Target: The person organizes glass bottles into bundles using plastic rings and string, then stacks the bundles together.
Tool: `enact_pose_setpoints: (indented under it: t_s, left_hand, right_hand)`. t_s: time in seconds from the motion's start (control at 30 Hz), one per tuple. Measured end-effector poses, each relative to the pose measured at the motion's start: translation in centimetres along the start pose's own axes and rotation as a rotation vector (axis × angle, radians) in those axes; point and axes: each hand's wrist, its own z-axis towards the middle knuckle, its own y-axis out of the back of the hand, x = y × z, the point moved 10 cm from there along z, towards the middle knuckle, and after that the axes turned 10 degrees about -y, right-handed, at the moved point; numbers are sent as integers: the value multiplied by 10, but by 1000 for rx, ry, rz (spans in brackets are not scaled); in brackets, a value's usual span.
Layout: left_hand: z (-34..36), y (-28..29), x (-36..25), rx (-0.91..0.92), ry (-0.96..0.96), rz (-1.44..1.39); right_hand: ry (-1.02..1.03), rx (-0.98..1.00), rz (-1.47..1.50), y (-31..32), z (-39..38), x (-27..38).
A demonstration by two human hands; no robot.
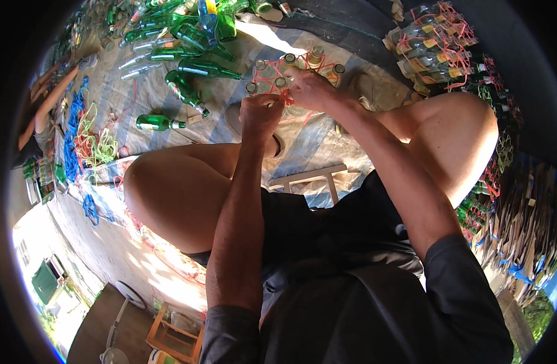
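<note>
In the head view, the person's left hand (261, 114) was curled, its fingertips drawn together and pinching a red cord (286, 97). The right hand (315, 91) was just beside it, on the right and slightly farther from the body, with its fingers bent down toward the same cord; whether they gripped it, I could not tell, because the contact was too small to make out.

The clear bottles (280, 83) stood upright in a close cluster just beyond both sets of fingertips, with lengths of the red cord criss-crossing between their necks. Under them lay a blue-and-pale striped sheet (212, 130).

To the left of the left fingers, well apart, a single green bottle (157, 123) lay on its side. A heap of green bottles (193, 37) lay farther away, beyond the fingers to the left. Farther left were a tangle of green string (102, 145) and a blue cord (75, 130), with a co-worker's arm (55, 97) near them.

Well to the right of the right fingers, and beyond them, were stacked bottles bound with red cord (433, 51). Nearer the body than the fingers, between the legs, was a wooden frame (309, 176).
</note>
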Motion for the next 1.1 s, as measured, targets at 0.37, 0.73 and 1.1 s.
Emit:
enact_pose_setpoints:
  t_s: [0.37, 0.73, 1.1]
  left_hand:
    - [1, -12, 25, 6, 25, -338]
    - [-1, -10, 16, 42, 161, -407]
    - [-1, -9, 7, 74, 234, -497]
  right_hand:
    - [179, -401, 9, 16, -62, 28]
    - [228, -415, -16, 11, -53, 23]
    - [300, -390, -45, 13, -48, 28]
